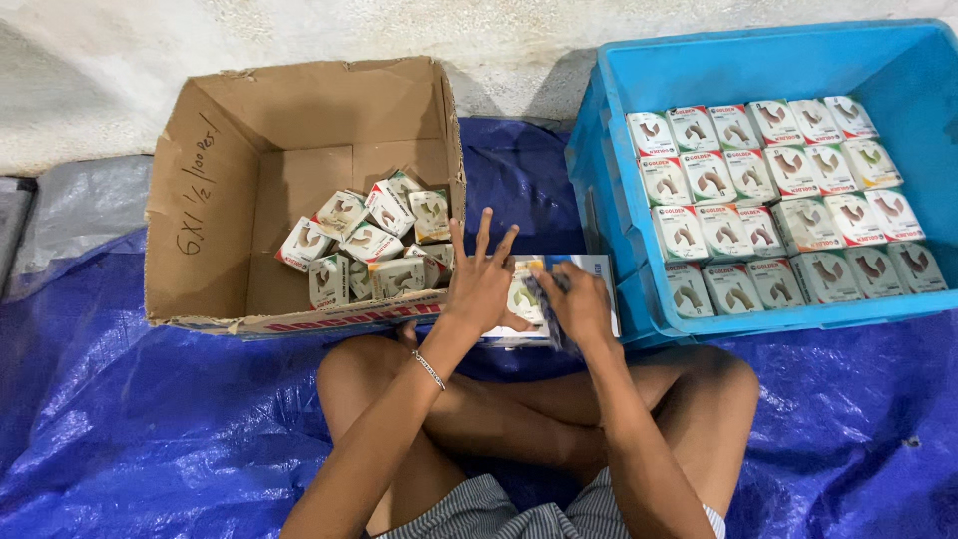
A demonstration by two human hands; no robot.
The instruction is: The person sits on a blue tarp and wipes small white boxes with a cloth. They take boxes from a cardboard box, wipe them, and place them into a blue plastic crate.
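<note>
I sit cross-legged on a blue tarp. My left hand (477,282), a thin bracelet on its wrist, rests with fingers spread on a flat white-and-blue carton (597,269) lying between my knees and the two containers. My right hand (577,302) is closed on a small dark-wrapped item over that carton, next to a small white box (521,299) with a curved fitting pictured on it. What exactly the right hand pinches is partly hidden by its fingers.
A brown cardboard box (200,200) at left holds a loose pile of small white boxes (369,245). A blue plastic crate (758,60) at right holds neat rows of the same boxes (778,200). A pale wall runs behind.
</note>
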